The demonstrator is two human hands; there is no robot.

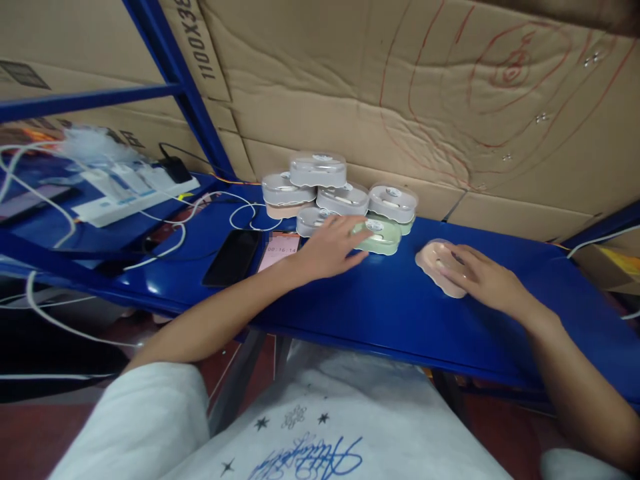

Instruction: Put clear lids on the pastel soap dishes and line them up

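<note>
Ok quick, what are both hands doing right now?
Left hand: open, fingers reaching to the green box; I can't tell if it's gripping.
Right hand: fingers on the pink box; I can't tell how tightly it's held.

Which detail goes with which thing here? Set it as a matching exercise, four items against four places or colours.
1. Left hand
2. Table
3. Right hand
4. Power strip

A. White
B. At the pink box
C. Blue
D. By the green box

Pairs: 1-D, 2-C, 3-B, 4-A
</note>
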